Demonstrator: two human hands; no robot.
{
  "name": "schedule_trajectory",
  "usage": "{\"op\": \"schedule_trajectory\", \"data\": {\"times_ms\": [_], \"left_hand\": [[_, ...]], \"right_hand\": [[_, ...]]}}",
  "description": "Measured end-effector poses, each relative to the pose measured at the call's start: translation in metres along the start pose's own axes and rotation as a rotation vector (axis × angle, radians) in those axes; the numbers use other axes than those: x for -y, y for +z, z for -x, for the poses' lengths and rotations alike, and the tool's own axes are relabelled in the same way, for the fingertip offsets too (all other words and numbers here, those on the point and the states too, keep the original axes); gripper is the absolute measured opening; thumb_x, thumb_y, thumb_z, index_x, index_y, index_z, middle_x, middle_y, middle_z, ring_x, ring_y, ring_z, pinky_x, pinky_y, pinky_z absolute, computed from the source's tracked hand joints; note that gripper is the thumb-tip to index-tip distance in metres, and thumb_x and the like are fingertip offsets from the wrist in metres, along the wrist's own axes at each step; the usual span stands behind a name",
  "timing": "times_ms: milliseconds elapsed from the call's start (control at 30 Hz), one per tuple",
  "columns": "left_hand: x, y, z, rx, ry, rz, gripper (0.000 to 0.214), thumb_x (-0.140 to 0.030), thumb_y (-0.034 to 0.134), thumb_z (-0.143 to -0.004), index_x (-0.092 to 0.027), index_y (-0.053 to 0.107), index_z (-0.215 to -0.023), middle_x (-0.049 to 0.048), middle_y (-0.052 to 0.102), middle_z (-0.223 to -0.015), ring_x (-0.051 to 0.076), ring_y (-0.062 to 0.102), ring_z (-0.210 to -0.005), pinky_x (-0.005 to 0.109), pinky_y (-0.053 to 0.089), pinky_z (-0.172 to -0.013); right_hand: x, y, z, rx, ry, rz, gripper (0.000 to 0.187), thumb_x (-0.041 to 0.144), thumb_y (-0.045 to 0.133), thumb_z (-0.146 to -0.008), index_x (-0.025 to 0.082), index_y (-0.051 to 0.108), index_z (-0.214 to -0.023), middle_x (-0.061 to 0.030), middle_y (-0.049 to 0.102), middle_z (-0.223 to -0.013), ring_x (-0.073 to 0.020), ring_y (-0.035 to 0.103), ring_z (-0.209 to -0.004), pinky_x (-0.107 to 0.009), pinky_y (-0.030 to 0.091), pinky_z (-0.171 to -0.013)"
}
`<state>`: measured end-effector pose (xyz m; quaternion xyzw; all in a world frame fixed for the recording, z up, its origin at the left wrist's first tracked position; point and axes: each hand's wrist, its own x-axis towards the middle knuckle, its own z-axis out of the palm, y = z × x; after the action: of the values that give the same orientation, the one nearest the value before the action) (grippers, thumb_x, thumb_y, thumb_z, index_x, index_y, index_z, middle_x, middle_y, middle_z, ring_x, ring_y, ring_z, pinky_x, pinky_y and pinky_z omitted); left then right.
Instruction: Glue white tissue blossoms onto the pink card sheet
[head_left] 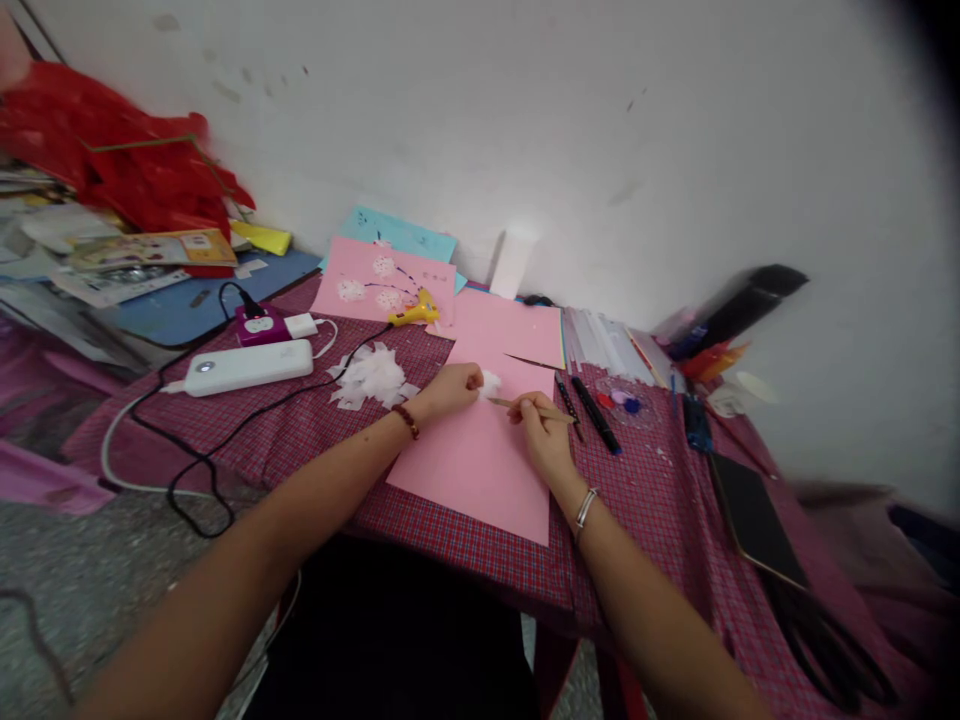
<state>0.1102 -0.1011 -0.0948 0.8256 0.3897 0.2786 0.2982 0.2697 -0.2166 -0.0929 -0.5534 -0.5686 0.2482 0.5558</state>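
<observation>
A pink sheet of paper [480, 460] lies on the red checked tablecloth [315, 440] in front of me. My left hand [450, 388] is closed, pinching a small white tuft of tissue [490, 381] against the sheet. My right hand [541, 428] grips a thin wooden stick [504, 403] whose tip points left at the tuft. A pile of white tissue scraps [371, 377] sits just left of my left hand.
A yellow glue gun [414, 312] lies on a decorated pink card [375, 280]. A white power strip [247, 367] and black cables are at the left. Black pens [596, 415], a paint palette [626, 402] and a dark tablet [754, 520] lie at the right. Red cloth is heaped far left.
</observation>
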Motion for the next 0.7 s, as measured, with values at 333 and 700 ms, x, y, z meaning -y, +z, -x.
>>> {"op": "schedule_trajectory", "data": {"times_ms": [333,700], "left_hand": [[0.0019,0.0014,-0.0007,-0.012,-0.002,0.011,0.016,-0.005,0.049,-0.066,-0.013,0.061,-0.074,0.0011,0.062,-0.069,0.012,0.055,-0.065,0.023,0.041,-0.06],[0.0035,-0.0035,-0.0007,-0.015,-0.031,-0.01,0.022,-0.006,0.049,-0.065,-0.013,0.063,-0.081,0.0021,0.065,-0.075,0.012,0.058,-0.07,0.022,0.044,-0.063]], "right_hand": [[0.0004,0.0042,-0.0025,0.054,0.006,0.054,0.023,0.035,0.043,-0.089,0.023,0.06,-0.079,-0.0012,0.061,-0.077,-0.0172,0.057,-0.071,-0.03,0.044,-0.068],[-0.0073,0.0038,-0.0059,0.045,0.03,0.068,0.023,0.035,0.044,-0.088,0.021,0.059,-0.077,-0.0012,0.062,-0.075,-0.0162,0.056,-0.067,-0.029,0.044,-0.066]]}}
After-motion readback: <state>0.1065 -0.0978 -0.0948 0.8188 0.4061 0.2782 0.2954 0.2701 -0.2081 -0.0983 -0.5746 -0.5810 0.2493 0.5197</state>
